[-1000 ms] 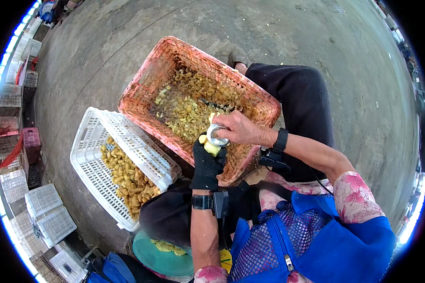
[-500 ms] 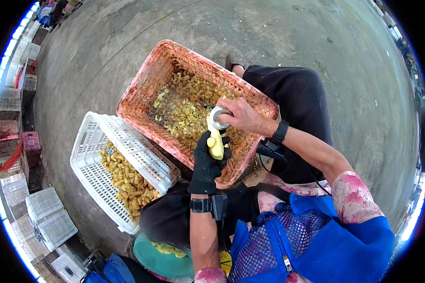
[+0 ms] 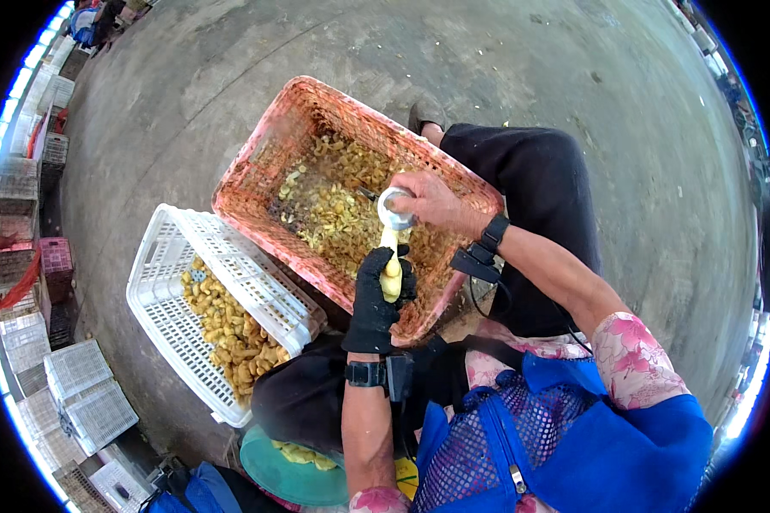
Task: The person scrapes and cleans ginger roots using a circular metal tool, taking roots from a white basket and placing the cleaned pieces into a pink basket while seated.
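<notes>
My left hand point(image 3: 375, 299), in a black glove, is closed around a pale yellow peeled ginger root point(image 3: 392, 275), its upper end pointing away from me. My bare right hand point(image 3: 436, 207) grips a round silvery metal scraper point(image 3: 386, 215), pressed to the root's upper end. A dark tip sticks out to the scraper's left. Both hands are over the near right part of a reddish-pink plastic basket point(image 3: 359, 115). Brown and yellow peelings point(image 3: 329, 205) cover its bottom.
Left of it a white basket point(image 3: 158, 295) holds unpeeled ginger point(image 3: 231, 329). By my left leg is a green basin point(image 3: 269, 472) with pale ginger pieces point(image 3: 304, 455). Stacked crates point(image 3: 90, 389) line the far left. Grey concrete floor point(image 3: 522, 68) surrounds the baskets.
The scraper and my right hand have shifted slightly left, and the ginger has turned in my left hand to stand more upright.
</notes>
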Demonstrator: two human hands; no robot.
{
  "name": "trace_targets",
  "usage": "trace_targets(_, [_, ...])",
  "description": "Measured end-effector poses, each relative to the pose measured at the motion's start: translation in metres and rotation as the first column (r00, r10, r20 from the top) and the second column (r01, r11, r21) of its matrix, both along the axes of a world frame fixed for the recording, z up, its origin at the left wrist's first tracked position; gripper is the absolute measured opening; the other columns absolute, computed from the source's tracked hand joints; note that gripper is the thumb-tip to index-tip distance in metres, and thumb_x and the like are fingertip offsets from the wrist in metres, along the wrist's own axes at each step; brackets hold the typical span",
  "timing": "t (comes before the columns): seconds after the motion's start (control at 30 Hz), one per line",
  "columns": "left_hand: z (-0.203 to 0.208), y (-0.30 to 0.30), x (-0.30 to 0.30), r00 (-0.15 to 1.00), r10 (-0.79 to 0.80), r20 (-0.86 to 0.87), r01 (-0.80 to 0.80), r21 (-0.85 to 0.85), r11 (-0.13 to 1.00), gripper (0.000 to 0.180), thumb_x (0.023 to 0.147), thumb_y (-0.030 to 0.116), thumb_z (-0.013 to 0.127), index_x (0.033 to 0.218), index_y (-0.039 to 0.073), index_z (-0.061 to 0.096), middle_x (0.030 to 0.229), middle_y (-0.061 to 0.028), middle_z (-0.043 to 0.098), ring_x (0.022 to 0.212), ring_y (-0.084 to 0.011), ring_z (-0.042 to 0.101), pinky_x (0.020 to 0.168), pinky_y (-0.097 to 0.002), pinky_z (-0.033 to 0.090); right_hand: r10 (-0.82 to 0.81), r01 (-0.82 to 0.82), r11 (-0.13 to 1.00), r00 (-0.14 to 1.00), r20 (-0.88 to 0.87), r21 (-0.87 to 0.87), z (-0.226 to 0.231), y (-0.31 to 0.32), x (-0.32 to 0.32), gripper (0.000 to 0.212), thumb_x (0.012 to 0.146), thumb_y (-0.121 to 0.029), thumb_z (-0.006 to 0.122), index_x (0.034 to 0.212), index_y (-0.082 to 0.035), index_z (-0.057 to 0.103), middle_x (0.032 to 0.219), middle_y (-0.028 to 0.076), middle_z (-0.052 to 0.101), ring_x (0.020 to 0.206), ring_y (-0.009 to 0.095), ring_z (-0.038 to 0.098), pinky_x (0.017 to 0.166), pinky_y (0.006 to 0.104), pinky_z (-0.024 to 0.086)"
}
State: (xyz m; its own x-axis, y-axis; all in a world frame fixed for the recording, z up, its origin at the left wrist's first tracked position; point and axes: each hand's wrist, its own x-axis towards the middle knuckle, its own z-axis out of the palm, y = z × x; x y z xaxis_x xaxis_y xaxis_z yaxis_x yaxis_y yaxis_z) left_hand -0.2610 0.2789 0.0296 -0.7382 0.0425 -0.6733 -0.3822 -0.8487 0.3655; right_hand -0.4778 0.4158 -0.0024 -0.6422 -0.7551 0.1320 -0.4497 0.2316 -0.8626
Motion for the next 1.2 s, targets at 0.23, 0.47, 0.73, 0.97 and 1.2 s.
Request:
trace_targets(0.23, [-0.012, -0.005, 0.012, 0.995, 0.011, -0.101, -0.014, -0.034, 0.999, 0.053, 0.107, 0.037, 0.071, 0.143, -0.002, 0.066, 0.091, -0.0041, 0.071, 0.07, -0.0146, 0.066, 0.06, -0.0285, 0.052, -0.144, 0.144, 0.989, 0.853, 0.502, 0.038, 0.035, 0.005, -0.002, 0.024, 0.112, -0.029, 0.073, 0.117, -0.006, 0.073, 0.093, -0.002, 0.07, 0.08, 0.007, 0.065, 0.064, 0.0278, 0.05])
trace_targets(0.47, [0.004, -0.002, 0.004, 1.0, -0.005, -0.012, 0.005, -0.008, 1.0, 0.061, 0.108, 0.037, 0.071, 0.154, -0.001, 0.062, 0.091, -0.0004, 0.069, 0.064, -0.0104, 0.063, 0.051, -0.0258, 0.048, 0.015, -0.011, 0.999, 0.998, -0.063, 0.053, 0.017, 0.0, 0.01, 0.026, 0.101, -0.023, 0.075, 0.108, 0.001, 0.07, 0.087, 0.02, 0.068, 0.08, 0.033, 0.071, 0.074, 0.0452, 0.054])
trace_targets(0.73, [-0.012, -0.004, 0.005, 0.99, -0.059, -0.129, 0.068, 0.062, 0.996, 0.069, 0.107, 0.039, 0.072, 0.16, -0.002, 0.056, 0.083, 0.0031, 0.061, 0.057, -0.0071, 0.053, 0.048, -0.0231, 0.043, -0.276, 0.296, 0.95, 0.946, -0.171, 0.099, -0.019, 0.04, -0.046, 0.028, 0.1, -0.025, 0.077, 0.112, 0.0, 0.074, 0.09, 0.021, 0.073, 0.083, 0.028, 0.075, 0.076, 0.0434, 0.057])
trace_targets(0.97, [-0.009, -0.012, 0.013, 0.989, 0.03, -0.142, -0.015, 0.102, 0.995, 0.074, 0.106, 0.037, 0.073, 0.163, -0.005, 0.051, 0.085, 0.0002, 0.064, 0.058, -0.0083, 0.056, 0.05, -0.0234, 0.045, -0.037, 0.035, 0.999, 0.992, 0.125, 0.013, 0.019, 0.003, 0.005, 0.03, 0.101, -0.028, 0.073, 0.106, 0.002, 0.072, 0.095, 0.02, 0.073, 0.087, 0.034, 0.073, 0.08, 0.0458, 0.056])
trace_targets(1.2, [0.0, -0.012, 0.009, 0.971, 0.039, -0.236, -0.028, 0.052, 0.998, 0.074, 0.104, 0.032, 0.073, 0.166, -0.001, 0.05, 0.088, -0.002, 0.064, 0.063, -0.0104, 0.057, 0.053, -0.0246, 0.047, -0.197, 0.195, 0.978, 0.98, 0.021, 0.081, 0.01, 0.027, -0.014, 0.032, 0.098, -0.029, 0.073, 0.105, 0.002, 0.072, 0.095, 0.021, 0.073, 0.088, 0.032, 0.071, 0.08, 0.0452, 0.056])
